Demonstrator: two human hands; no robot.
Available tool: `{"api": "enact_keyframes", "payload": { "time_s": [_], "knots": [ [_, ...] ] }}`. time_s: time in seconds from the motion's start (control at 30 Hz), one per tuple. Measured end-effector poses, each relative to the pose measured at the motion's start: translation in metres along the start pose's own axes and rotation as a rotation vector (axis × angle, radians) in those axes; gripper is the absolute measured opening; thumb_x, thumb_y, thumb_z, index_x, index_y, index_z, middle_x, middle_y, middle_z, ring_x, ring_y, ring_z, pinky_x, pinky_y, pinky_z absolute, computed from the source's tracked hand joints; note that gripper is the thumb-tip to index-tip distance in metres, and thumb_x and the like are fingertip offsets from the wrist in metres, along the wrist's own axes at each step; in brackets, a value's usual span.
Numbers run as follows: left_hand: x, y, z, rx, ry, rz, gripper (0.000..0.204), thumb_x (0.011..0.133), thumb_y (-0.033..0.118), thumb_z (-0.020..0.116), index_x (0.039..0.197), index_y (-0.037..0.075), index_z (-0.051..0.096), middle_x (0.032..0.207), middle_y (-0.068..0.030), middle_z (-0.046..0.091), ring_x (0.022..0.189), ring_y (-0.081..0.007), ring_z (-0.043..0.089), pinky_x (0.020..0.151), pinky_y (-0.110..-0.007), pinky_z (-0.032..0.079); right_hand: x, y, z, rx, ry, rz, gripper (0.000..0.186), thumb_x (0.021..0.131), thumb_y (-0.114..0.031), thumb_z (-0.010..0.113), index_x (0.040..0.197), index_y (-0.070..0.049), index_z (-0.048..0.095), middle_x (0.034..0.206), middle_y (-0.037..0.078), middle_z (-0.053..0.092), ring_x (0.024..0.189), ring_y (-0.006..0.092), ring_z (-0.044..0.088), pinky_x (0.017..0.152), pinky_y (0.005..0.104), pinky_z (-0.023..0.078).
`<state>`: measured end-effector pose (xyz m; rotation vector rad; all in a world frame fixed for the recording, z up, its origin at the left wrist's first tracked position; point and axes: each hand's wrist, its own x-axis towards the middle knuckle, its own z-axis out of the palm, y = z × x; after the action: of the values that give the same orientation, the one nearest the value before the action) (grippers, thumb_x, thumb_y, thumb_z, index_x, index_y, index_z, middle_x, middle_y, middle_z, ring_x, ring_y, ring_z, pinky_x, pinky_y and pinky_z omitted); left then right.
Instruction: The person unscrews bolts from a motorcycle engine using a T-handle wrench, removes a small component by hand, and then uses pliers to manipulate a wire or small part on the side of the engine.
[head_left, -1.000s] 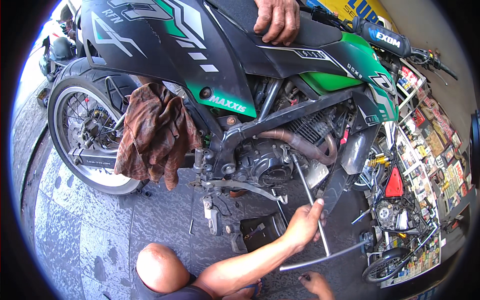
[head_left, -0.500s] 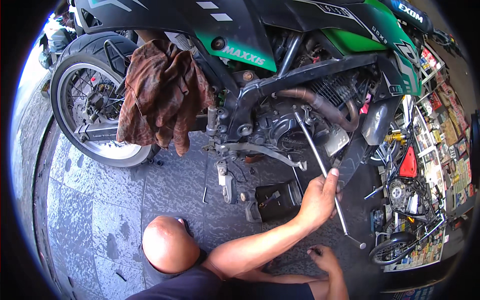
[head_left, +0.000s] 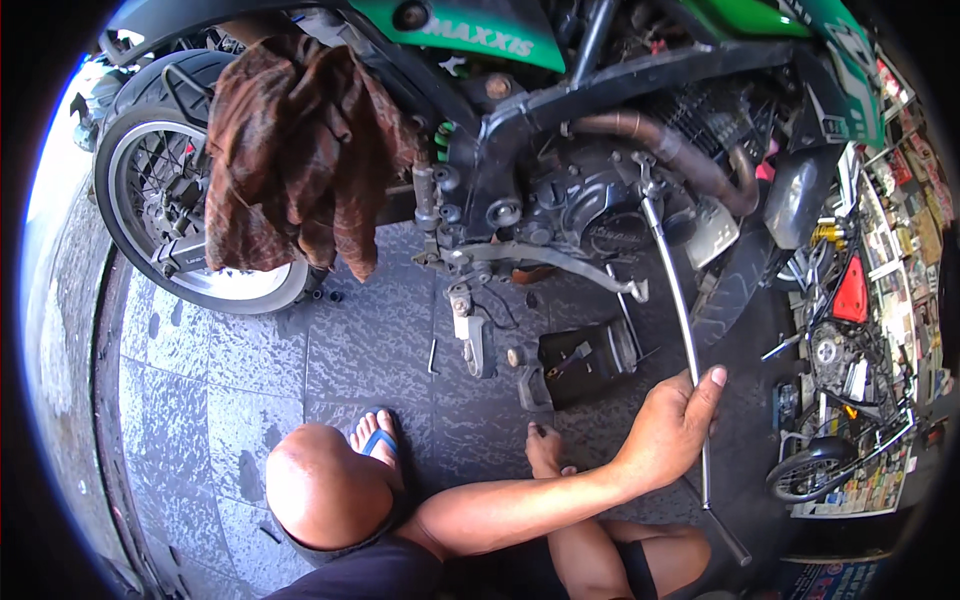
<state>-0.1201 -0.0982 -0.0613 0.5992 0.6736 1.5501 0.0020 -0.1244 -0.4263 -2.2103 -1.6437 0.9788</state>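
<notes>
My left hand (head_left: 675, 430) is closed around the shaft of a long silver T-handle socket wrench (head_left: 672, 270). Its far end reaches the engine (head_left: 605, 215) of a green and black motorcycle, just below the curved exhaust pipe (head_left: 680, 150); whether it sits on a bolt I cannot tell. The cross bar (head_left: 728, 538) is at the near end, below my hand. Under my left forearm passes my right one, and my right hand (head_left: 546, 452) is closed, with something small and dark at its fingertips. It is close to a black tray (head_left: 590, 385) holding small parts.
A brown stained rag (head_left: 300, 150) hangs beside the rear wheel (head_left: 130, 220). The kick lever (head_left: 560, 275) juts out over the floor, where a hex key (head_left: 433, 355) lies. My left knee (head_left: 325, 480) is at lower left. Another motorcycle frame (head_left: 830, 350) and a goods shelf (head_left: 900, 330) stand right.
My right hand has moved left and farther away, toward the black tray. My left hand still grips the wrench, whose far end now meets the engine higher up. The whole view has shifted.
</notes>
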Motion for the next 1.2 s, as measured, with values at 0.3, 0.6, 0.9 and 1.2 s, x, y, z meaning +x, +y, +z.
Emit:
{"api": "enact_keyframes", "payload": {
  "time_s": [0.3, 0.6, 0.9, 1.2],
  "knots": [
    [-0.017, -0.012, -0.009, 0.152, 0.200, 0.083, 0.039, 0.105, 0.033, 0.051, 0.079, 0.005, 0.056, 0.059, 0.0008, 0.052, 0.055, -0.0095, 0.051, 0.051, -0.027, 0.041, 0.037, -0.101, 0.034, 0.046, 0.190, -0.303, 0.033, 0.094, -0.029, 0.063, 0.082, 0.002, 0.067, 0.072, 0.022, 0.065, 0.067, 0.0356, 0.064, 0.065, 0.0433, 0.047],
    [-0.014, 0.036, -0.058, 0.287, 0.577, 0.303, 0.044, 0.102, 0.048, 0.048, 0.073, 0.018, 0.037, 0.058, 0.0054, 0.032, 0.043, -0.0065, 0.029, 0.037, -0.022, 0.029, 0.159, -0.211, 0.095, 0.725, 0.123, 0.049, 0.047, 0.095, -0.043, 0.059, 0.077, 0.000, 0.069, 0.078, 0.024, 0.069, 0.078, 0.0427, 0.067, 0.073, 0.0495, 0.049],
    [-0.003, 0.041, -0.049, 0.470, 0.842, 0.383, 0.038, 0.106, 0.043, 0.043, 0.077, 0.019, 0.039, 0.055, 0.0063, 0.033, 0.036, -0.0011, 0.023, 0.028, -0.018, 0.019, 0.191, -0.247, 0.076, 0.720, -0.069, 0.279, 0.063, 0.090, -0.061, 0.057, 0.089, 0.000, 0.073, 0.094, 0.027, 0.071, 0.094, 0.0430, 0.069, 0.085, 0.0507, 0.053],
    [0.003, 0.030, -0.031, 0.450, 0.833, 0.367, 0.037, 0.105, 0.043, 0.044, 0.077, 0.019, 0.041, 0.056, 0.0061, 0.033, 0.036, -0.0019, 0.023, 0.028, -0.019, 0.020, 0.213, -0.252, 0.079, 0.709, 0.002, 0.203, 0.050, 0.090, -0.047, 0.059, 0.101, 0.001, 0.070, 0.099, 0.027, 0.071, 0.097, 0.0426, 0.069, 0.087, 0.0498, 0.054]
  ]
}}
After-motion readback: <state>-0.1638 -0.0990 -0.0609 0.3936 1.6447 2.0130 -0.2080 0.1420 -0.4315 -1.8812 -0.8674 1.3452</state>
